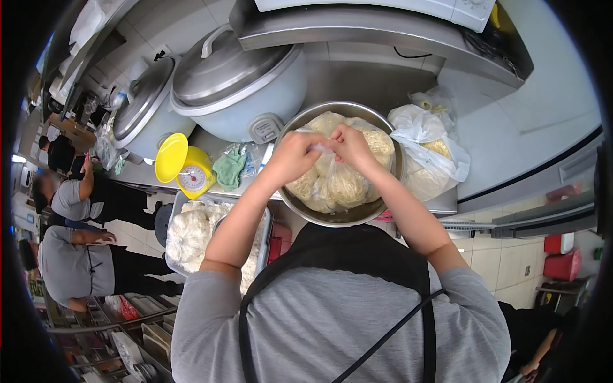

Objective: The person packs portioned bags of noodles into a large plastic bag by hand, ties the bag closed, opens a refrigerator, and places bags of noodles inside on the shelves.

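A large round metal bowl (401, 167) holds several clear plastic bags of pale yellow noodles (338, 185). Over the bowl, my left hand (299, 153) pinches the gathered top of a clear bag, its fingers closed on the plastic. Close beside it on the right, my right hand (350, 144) has its fingers closed on the same twisted plastic. The two hands nearly touch. To the right of the bowl sits a white plastic bag (421, 127) with more noodles inside.
Two big rice cookers (239, 83) stand at the back left, near a yellow scale (193, 177) and a green cloth (230, 167). A grey tub (174, 246) of white food is lower left. A metal shelf (357, 29) overhangs the counter. Other people stand far left and lower right.
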### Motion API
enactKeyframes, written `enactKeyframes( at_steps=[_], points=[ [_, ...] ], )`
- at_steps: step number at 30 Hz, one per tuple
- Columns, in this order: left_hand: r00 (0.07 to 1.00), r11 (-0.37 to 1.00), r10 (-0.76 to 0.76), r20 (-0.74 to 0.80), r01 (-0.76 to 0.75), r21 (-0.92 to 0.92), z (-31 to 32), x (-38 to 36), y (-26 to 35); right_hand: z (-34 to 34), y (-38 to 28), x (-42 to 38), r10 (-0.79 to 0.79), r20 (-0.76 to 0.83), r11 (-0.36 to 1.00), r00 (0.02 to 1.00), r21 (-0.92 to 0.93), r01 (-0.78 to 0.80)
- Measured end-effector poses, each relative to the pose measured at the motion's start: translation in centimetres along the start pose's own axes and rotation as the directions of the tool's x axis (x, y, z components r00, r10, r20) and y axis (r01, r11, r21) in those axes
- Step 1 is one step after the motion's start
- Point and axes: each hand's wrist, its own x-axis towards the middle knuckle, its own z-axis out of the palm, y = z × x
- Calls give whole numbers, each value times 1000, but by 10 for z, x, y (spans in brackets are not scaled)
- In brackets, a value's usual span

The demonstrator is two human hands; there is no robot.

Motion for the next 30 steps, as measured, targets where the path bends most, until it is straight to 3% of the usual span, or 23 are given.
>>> enactKeyframes(
  at_steps=[1,3,4,6,10,12,14,16,18,20,23,24,25,26,28,30],
  points=[
    [993,995,-89,81,85,57,-7,11,10,0,0,-2,-5,-2,1000,1000,-1,5],
    [997,963,-77,28,81,-257,-4,41,3,0,3,-5,-170,36,968,985,-179,174],
    [997,963,-74,27,78,-258,0,55,-1,-1,-1,-11,-171,34,968,985,-181,175],
    [996,932,-86,-16,75,-354,10,78,-8,-3,-9,-21,-407,-27,876,913,-292,383],
    [985,929,-57,-164,-7,-369,38,85,-37,5,16,-7,-305,-95,930,948,-247,274],
    [853,981,-67,-518,-37,-188,47,66,-51,8,25,-3,-108,-150,994,983,1,109],
    [938,989,-116,-328,77,-128,60,34,-63,8,25,1,-51,-132,992,990,105,65],
    [964,996,-89,-252,85,-28,72,10,-50,9,31,8,8,-102,979,995,205,13],
    [958,997,-61,-279,70,24,84,-2,-47,10,32,11,-43,-86,885,995,459,79],
    [949,995,-30,-315,59,82,91,-3,-48,4,21,6,-2,-43,845,999,535,24],
    [906,998,-69,-418,59,-36,97,-1,-49,-1,7,4,60,55,753,997,653,-81],
    [895,979,-181,-407,125,-160,97,1,-47,-4,5,3,81,101,707,992,695,-129],
    [877,942,-288,-383,187,-281,96,4,-47,-8,3,1,80,105,710,991,692,-131],
    [875,941,-291,-387,187,-283,98,6,-53,-12,2,-4,48,101,747,994,657,-103],
    [854,850,-423,-303,258,-459,101,12,-68,-10,7,-9,18,99,782,995,618,-76],
    [859,836,-429,-280,260,-483,103,15,-76,-2,16,-12,-191,-138,958,972,191,216]
  ],
)
